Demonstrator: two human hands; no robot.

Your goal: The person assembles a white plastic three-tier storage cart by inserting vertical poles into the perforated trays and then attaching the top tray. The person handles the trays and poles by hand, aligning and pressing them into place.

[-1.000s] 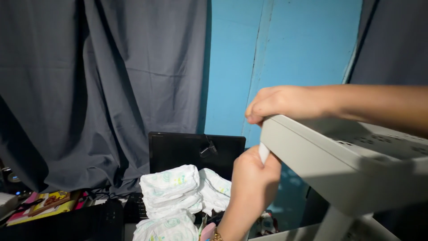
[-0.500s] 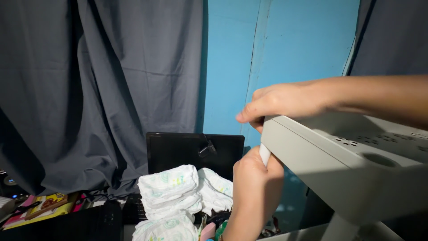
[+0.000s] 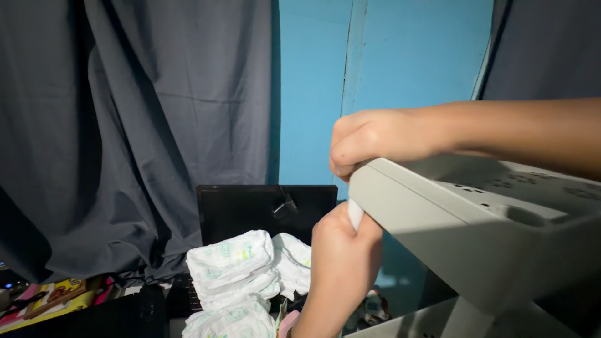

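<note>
Grey plastic shelf (image 3: 476, 219), perforated top, held tilted at its near corner. Right hand (image 3: 375, 139) is curled over that corner; left hand (image 3: 341, 250), below it, has fingers closed round a white post (image 3: 355, 215). Folded diapers (image 3: 235, 269) lie below-left. Risk judged: shelf slipping off the post if grip loosens.

The right hand (image 3: 375, 139) curls over the top corner of a grey plastic shelf (image 3: 476, 225), fingers hooked at its edge. Just beneath those fingers, the left hand (image 3: 341, 263) grips a white post (image 3: 355, 215) under that corner. Left of both hands lie white diapers (image 3: 241, 272) before a black screen (image 3: 250, 209).
</note>
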